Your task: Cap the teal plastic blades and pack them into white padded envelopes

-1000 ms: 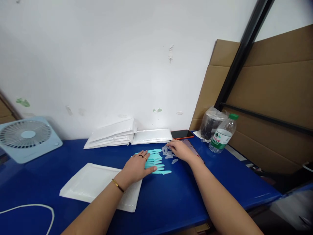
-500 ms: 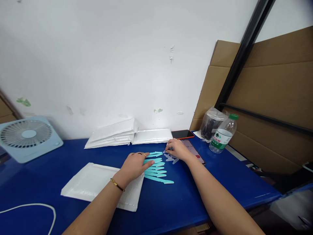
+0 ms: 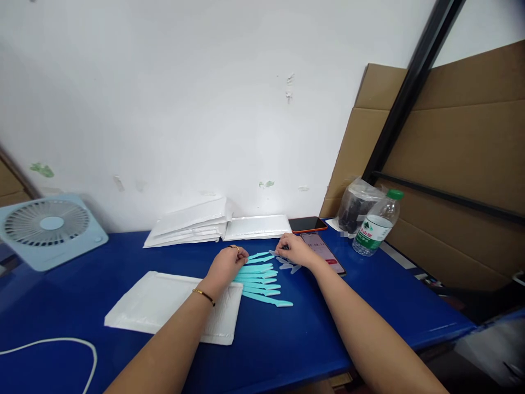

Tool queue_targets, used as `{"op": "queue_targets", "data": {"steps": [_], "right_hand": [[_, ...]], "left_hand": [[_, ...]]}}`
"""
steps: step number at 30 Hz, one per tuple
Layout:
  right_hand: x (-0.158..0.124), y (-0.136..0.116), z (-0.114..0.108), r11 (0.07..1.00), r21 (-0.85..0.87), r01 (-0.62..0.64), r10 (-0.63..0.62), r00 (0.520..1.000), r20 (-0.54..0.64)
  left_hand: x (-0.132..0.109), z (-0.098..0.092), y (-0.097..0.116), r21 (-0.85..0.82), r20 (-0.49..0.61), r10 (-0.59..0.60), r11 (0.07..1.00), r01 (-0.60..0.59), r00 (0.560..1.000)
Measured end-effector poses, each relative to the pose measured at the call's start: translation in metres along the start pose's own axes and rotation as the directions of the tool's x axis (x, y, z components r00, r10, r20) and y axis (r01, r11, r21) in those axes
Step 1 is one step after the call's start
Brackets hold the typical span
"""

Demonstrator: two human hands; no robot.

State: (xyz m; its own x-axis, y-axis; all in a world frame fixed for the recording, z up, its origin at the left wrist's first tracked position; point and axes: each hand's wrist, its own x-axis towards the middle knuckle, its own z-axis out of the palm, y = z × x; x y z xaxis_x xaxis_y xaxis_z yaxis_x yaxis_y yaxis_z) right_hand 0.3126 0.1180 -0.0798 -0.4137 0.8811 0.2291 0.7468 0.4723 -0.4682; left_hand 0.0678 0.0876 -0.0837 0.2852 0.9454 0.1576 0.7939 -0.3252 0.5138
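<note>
Several teal plastic razor-like sticks (image 3: 262, 279) lie fanned out on the blue table (image 3: 287, 339). My left hand (image 3: 225, 266) rests on their left ends, fingers curled down onto them. My right hand (image 3: 294, 250) is just right of the fan, fingers pinched at a small pile of clear plastic caps (image 3: 287, 264); what it pinches is too small to name. A white padded envelope (image 3: 172, 306) lies under my left forearm.
A stack of white padded envelopes (image 3: 192, 224) lies against the wall. Two phones (image 3: 307, 224) (image 3: 324, 251) lie right of my right hand. A water bottle (image 3: 375, 224) and a bagged dark jar (image 3: 355, 208) stand by cardboard. A small fan (image 3: 47, 230) and a white cable (image 3: 49, 345) sit left.
The teal sticks went from a bunched pile to a spread fan. My left hand slid back to their left ends. My right hand stayed at the clear caps.
</note>
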Motion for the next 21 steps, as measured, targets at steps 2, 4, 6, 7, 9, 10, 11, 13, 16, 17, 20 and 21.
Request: {"op": "queue_targets", "data": {"steps": [2,4,6,7,9,10,11,13,16,17,20,21], "right_hand": [[0.000,-0.001,0.000,1.000,0.001,-0.002,0.002,1.000,0.006],[0.000,-0.003,0.001,1.000,-0.001,-0.002,0.002,1.000,0.005],[0.000,-0.004,0.001,1.000,0.000,0.001,-0.001,1.000,-0.002],[0.000,-0.005,0.001,1.000,0.001,0.003,-0.003,1.000,-0.004],[0.000,-0.005,0.002,1.000,0.001,0.015,-0.015,1.000,-0.006],[0.000,-0.005,0.002,1.000,0.000,0.028,-0.028,1.000,-0.005],[0.000,-0.005,0.002,0.999,0.001,0.040,-0.040,0.999,-0.005],[-0.001,-0.003,0.002,0.998,0.004,0.058,-0.058,0.998,-0.009],[-0.001,-0.002,0.003,0.999,0.003,0.042,-0.042,0.999,-0.021],[0.000,-0.003,0.004,0.999,0.007,0.038,-0.038,0.999,-0.024],[0.002,-0.006,0.009,0.998,0.032,0.054,-0.053,0.998,-0.020],[0.002,-0.008,0.010,0.998,0.031,0.063,-0.062,0.998,-0.018]], "left_hand": [[0.001,0.001,-0.003,-0.070,0.017,-0.036,0.997,0.037,0.999],[0.000,0.002,-0.004,-0.118,0.025,-0.057,0.991,0.060,0.998],[0.000,0.002,-0.005,-0.146,0.025,-0.071,0.986,0.074,0.997],[0.000,0.002,-0.005,-0.156,0.026,-0.076,0.985,0.079,0.997],[0.000,0.002,-0.005,-0.168,0.023,-0.078,0.982,0.081,0.997],[0.000,0.002,-0.005,-0.170,0.019,-0.074,0.982,0.076,0.997],[0.000,0.002,-0.005,-0.170,0.011,-0.066,0.983,0.067,0.998],[0.000,0.002,-0.005,-0.162,0.002,-0.052,0.985,0.052,0.999],[0.000,0.001,-0.006,-0.147,0.002,-0.039,0.988,0.039,0.999],[0.000,0.001,-0.006,-0.140,0.003,-0.038,0.989,0.038,0.999],[0.000,0.001,-0.004,-0.104,0.002,-0.034,0.994,0.034,0.999],[0.000,0.000,-0.003,-0.084,-0.001,-0.026,0.996,0.026,1.000]]}}
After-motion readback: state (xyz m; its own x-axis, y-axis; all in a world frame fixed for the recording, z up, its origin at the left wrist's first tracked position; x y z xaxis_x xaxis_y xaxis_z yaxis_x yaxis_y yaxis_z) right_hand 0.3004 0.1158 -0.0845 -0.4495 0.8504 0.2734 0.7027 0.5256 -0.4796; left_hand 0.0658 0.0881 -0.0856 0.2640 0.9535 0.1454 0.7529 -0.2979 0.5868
